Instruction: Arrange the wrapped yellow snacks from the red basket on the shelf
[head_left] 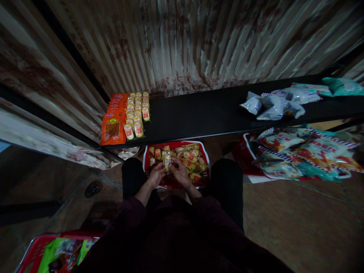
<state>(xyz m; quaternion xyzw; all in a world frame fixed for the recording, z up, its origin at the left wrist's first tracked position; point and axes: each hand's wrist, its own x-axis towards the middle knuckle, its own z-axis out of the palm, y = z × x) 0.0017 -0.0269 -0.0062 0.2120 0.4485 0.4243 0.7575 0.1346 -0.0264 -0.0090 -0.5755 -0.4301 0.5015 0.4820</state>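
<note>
Over a red basket [207, 151] between my knees, my left hand [157, 174] and my right hand [181, 173] come together from either side. Their fingertips are closed around a small clear-wrapped yellow snack cake [167, 162]. More wrapped snack cakes [191, 156] with red-and-white labels lie loosely in the basket around and beyond my fingers. On the black shelf [184, 113] above, rows of the same snack cakes [138, 113] stand beside a line of orange snack packets [113, 125].
Silvery chip bags [277, 105] lie at the shelf's right. Below them, a red basket [245, 153] overflows with snack bags [321, 151]. Another red basket [31, 248] with green packets [49, 256] sits at the lower left. A patterned curtain [182, 45] hangs behind the shelf.
</note>
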